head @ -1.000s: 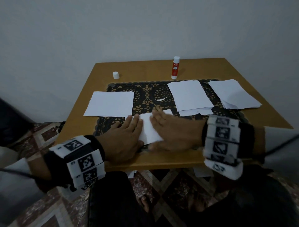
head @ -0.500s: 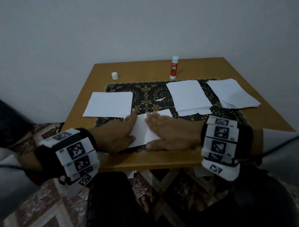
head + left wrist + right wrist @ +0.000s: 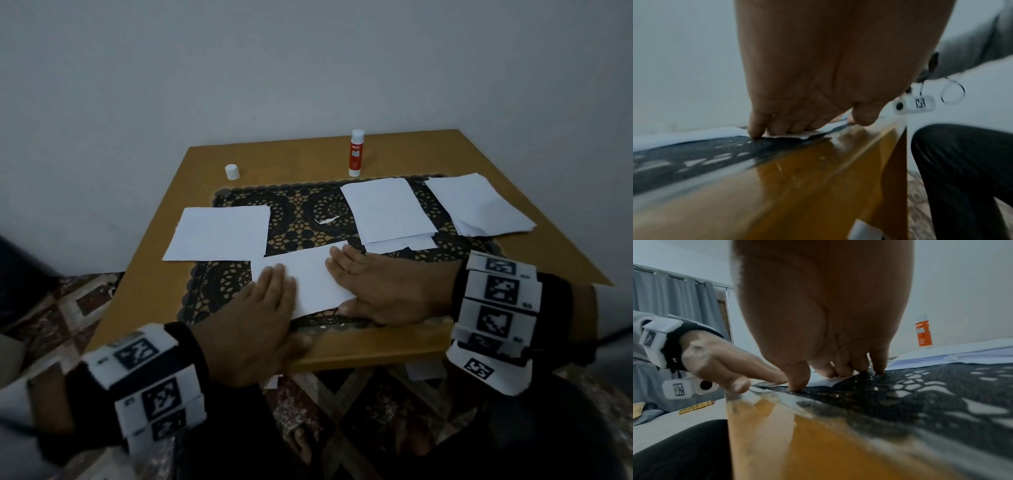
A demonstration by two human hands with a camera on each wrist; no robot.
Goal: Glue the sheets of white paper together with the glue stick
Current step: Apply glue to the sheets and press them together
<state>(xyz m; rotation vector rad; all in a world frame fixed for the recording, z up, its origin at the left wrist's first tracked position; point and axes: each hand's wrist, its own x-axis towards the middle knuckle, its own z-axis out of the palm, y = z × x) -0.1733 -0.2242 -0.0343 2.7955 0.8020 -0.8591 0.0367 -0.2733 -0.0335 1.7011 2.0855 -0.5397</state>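
A white paper sheet (image 3: 310,277) lies on the black lace mat (image 3: 298,219) near the table's front edge. My left hand (image 3: 270,294) lies flat on its left end, fingers straight, with the thumb hanging off the table edge. My right hand (image 3: 370,284) presses flat on its right end. The red and white glue stick (image 3: 356,153) stands upright at the back of the table, uncapped, and its white cap (image 3: 232,171) sits at the back left. In the right wrist view, the right fingertips (image 3: 840,371) touch the sheet, with the glue stick (image 3: 923,331) behind.
One white sheet (image 3: 221,233) lies at the left of the wooden table (image 3: 376,346). Two paper stacks (image 3: 388,209) (image 3: 479,205) lie at the right. A small paper scrap (image 3: 327,219) sits mid-mat. More paper lies on the floor under the table; my legs are close below.
My left hand has slid back along the sheet toward me and to the right, its thumb now off the table edge. The right hand has stayed pressing on the sheet's right end.
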